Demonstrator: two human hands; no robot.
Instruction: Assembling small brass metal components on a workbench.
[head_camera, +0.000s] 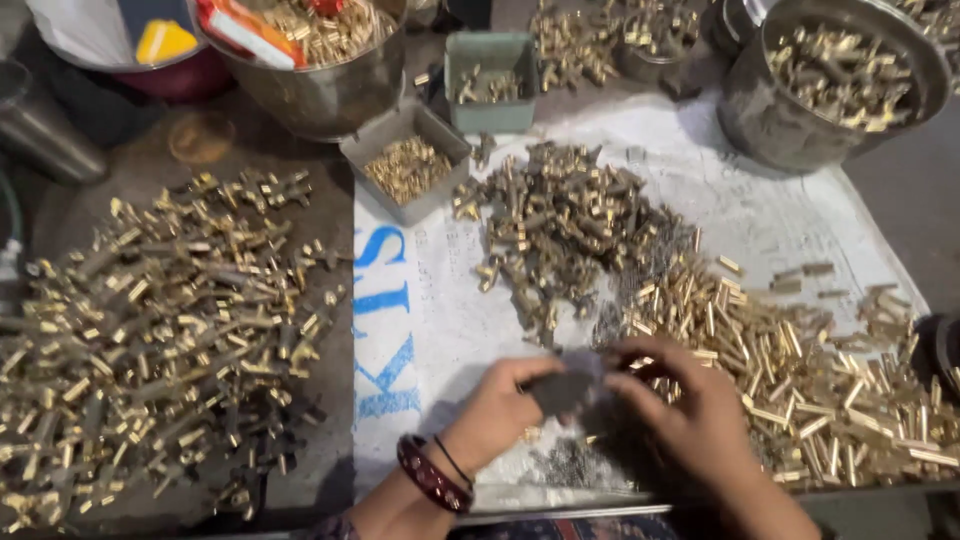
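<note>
My left hand (497, 407), with dark red bangles on the wrist, and my right hand (682, 412) meet at the near edge of a white printed sack (440, 320). Together they pinch a small dark blurred piece (563, 390); its kind is too blurred to tell. Just right of my right hand lies a heap of short brass tubes (800, 370). Beyond my hands sits a pile of darker brass fittings (560, 225). Small grey bits (570, 462) lie under my hands.
A wide heap of assembled brass parts (160, 330) covers the left. A small grey tray of tiny brass pieces (405, 165), a green box (490, 80) and two steel bowls of brass parts (320, 60) (835, 75) stand at the back.
</note>
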